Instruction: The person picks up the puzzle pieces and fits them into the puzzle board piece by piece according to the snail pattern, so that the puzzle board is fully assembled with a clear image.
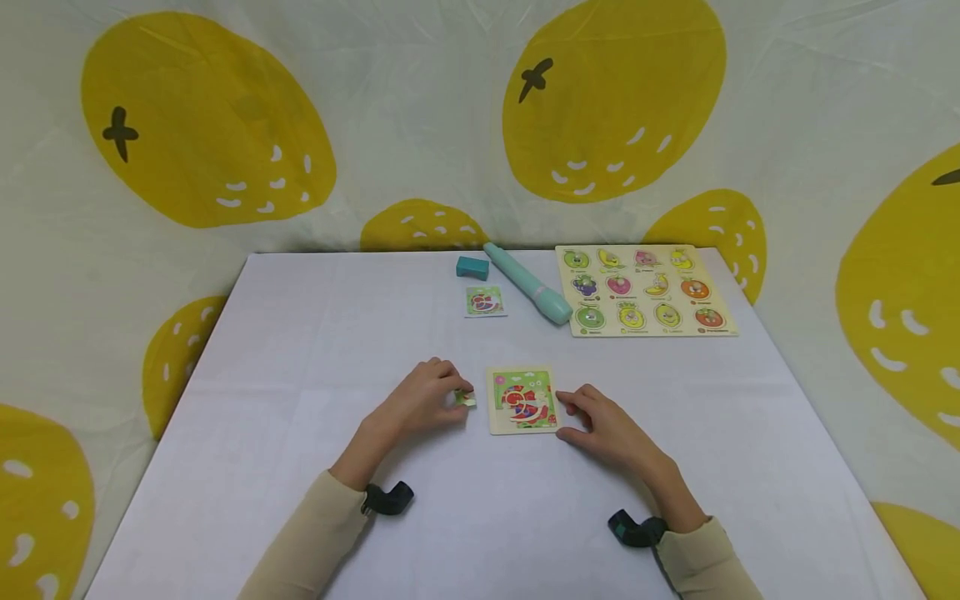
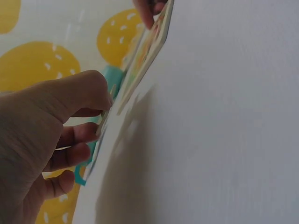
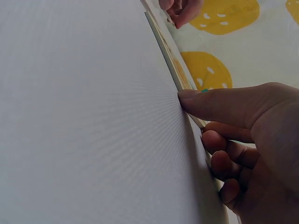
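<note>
My left hand (image 1: 425,397) pinches a small green puzzle piece (image 1: 466,399) between thumb and fingers, left of a square wooden puzzle board (image 1: 492,427). In the left wrist view the piece (image 2: 103,120) shows as a thin edge at the fingertips. The board carries a green and red picture with pale gaps in it and lies flat on the table. At its right edge rests my right hand (image 1: 612,429), thumb by the near corner and index finger higher up, spread apart. In the right wrist view the thumb (image 3: 191,99) touches the board's edge, the other fingers loosely bent.
Behind the board lies a small square picture card (image 1: 485,302) with a teal block (image 1: 472,267) beyond it. A mint-green wand-like tool (image 1: 528,285) lies slantwise beside them. At the back right is a wooden board of fruit pictures (image 1: 637,301). A fruit-patterned cloth hangs behind.
</note>
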A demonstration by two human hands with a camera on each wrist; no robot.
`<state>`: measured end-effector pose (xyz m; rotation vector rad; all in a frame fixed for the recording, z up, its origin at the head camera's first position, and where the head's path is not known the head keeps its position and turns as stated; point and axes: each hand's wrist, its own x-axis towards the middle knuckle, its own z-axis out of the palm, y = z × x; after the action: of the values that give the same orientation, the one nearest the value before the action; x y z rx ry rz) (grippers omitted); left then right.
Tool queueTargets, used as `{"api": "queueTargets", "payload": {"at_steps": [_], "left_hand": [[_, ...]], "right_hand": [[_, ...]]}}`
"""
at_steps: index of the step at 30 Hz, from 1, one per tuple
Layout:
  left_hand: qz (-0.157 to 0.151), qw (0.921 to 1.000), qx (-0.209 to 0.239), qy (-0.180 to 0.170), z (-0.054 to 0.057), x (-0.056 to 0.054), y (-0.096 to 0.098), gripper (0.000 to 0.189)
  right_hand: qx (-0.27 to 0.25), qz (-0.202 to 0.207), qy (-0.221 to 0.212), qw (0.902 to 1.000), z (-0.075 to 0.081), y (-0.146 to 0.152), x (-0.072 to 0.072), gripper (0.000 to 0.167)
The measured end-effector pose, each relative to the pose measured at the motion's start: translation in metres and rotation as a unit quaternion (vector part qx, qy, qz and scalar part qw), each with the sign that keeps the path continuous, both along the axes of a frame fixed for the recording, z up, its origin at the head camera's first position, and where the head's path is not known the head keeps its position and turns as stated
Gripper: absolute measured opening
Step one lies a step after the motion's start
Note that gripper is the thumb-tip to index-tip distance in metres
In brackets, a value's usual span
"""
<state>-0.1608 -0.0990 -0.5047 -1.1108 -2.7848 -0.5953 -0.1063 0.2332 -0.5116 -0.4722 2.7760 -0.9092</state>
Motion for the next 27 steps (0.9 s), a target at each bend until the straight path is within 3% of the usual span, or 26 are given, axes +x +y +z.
{"api": "queueTargets", "payload": {"at_steps": [7, 14, 27], "left_hand": [[-0.045, 0.9988, 0.004, 0.016, 0.004, 0.002, 0.018, 0.026], [-0.079, 0.9962, 0.008, 0.035, 0.001, 0.005, 0.032, 0.022], [-0.108, 0.9917, -0.01, 0.069, -0.004, 0.012, 0.049, 0.016]], "right_hand": [[-0.003, 0.003, 0.005, 1.0, 0.0, 0.001, 0.0, 0.059], [-0.006, 0.002, 0.005, 1.0, 0.0, 0.001, 0.0, 0.059], [-0.012, 0.006, 0.023, 0.9997, -0.003, 0.002, 0.0, 0.057]]}}
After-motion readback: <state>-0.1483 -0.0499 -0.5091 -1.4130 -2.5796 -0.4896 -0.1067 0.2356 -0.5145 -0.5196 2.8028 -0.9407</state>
